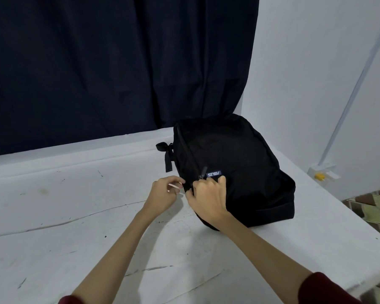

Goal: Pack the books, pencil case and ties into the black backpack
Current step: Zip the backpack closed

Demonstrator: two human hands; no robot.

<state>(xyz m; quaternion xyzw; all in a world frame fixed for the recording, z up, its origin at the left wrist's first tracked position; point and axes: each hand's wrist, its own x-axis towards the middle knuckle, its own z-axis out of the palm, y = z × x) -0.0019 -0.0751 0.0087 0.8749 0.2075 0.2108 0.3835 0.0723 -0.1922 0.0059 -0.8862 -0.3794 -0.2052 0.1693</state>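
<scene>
The black backpack (233, 163) lies flat on the white table (75, 216), its small logo patch (214, 174) facing up and a strap loop (166, 150) sticking out at its left side. My right hand (206, 198) grips the bag's near left corner by the zipper line, just below a grey zipper pull (204, 172). My left hand (165, 194) pinches the bag's edge right beside it, fingers closed. No books, pencil case or ties show anywhere; the bag's inside is hidden.
A dark blue curtain (110, 62) hangs behind the table. A white wall (316, 73) stands at the right with a pale pipe (355, 84) and a white fixture with a yellow part (320, 176). Patterned floor (373, 207) shows past the table's right edge.
</scene>
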